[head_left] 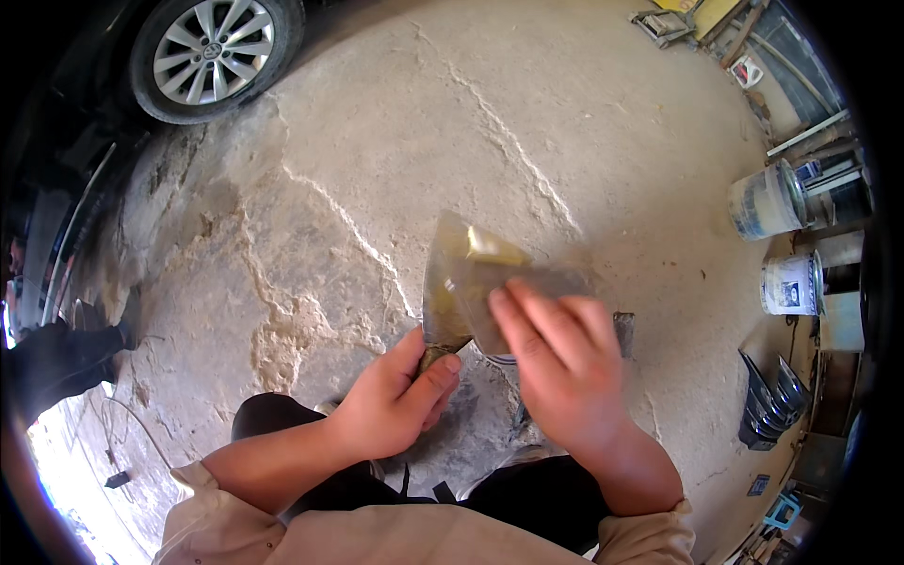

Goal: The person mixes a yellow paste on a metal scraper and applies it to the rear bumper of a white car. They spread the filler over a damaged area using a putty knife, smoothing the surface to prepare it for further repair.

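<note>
My left hand (388,403) is closed round the short handle of a putty knife (441,292), whose wide blade points up and away from me. In my right hand (573,377) is a flat, thin scraper (477,309), its far end blurred by motion. The scraper overlaps the knife's blade, and my fingers press along its face. A yellowish, shiny patch, perhaps putty, shows between the two blades. Part of a round rim (501,359) peeks out below the scraper; the rest is hidden.
Cracked concrete floor (621,160) spreads around me. A black car's wheel (215,52) is at the far left, and a person's dark-clothed leg (66,363) at the left. Two white buckets (767,202) and dark curved parts (777,400) line the right side.
</note>
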Demonstrator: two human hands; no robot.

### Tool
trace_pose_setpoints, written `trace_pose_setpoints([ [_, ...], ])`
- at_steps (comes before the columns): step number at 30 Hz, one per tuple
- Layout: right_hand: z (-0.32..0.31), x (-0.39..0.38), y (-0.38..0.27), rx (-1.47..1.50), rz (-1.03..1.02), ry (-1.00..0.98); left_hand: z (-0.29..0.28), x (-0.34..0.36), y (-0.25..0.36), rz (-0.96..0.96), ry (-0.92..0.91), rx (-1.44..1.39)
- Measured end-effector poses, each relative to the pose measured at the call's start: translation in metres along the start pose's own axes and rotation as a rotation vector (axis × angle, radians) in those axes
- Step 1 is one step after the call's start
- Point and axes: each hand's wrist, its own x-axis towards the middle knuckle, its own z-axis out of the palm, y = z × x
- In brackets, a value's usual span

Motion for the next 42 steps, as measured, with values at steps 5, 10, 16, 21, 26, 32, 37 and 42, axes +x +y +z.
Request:
trace_pose_setpoints([
  [5, -0.002, 0.002, 0.002, -0.045, 0.072, 0.112, 0.000, -0.003, 0.000, 0.016, -0.009, 0.020],
  [10, -0.011, -0.001, 0.005, 0.063, -0.016, 0.043, -0.005, 0.000, 0.002, 0.013, -0.005, 0.105],
  [16, -0.017, -0.012, 0.028, 0.380, 0.111, 0.221, -0.016, -0.003, 0.010, -0.013, -0.099, 0.186],
  [21, -0.016, -0.010, 0.030, 0.562, 0.159, 0.197, -0.018, -0.008, 0.014, 0.060, -0.158, 0.183],
  [26, -0.024, -0.011, 0.041, 0.522, 0.159, 0.051, -0.023, -0.006, 0.005, 0.144, -0.094, 0.298],
  [32, -0.031, -0.017, 0.050, 0.616, 0.305, -0.215, -0.029, 0.000, 0.003, 0.469, -0.095, 0.511],
  [37, -0.003, -0.029, 0.031, 1.283, 0.979, -0.107, -0.012, 0.009, 0.003, 0.822, 0.105, 0.752],
  [42, -0.002, -0.024, 0.014, 1.889, 1.272, 0.116, -0.009, 0.011, 0.000, 0.855, 0.142, 1.179],
])
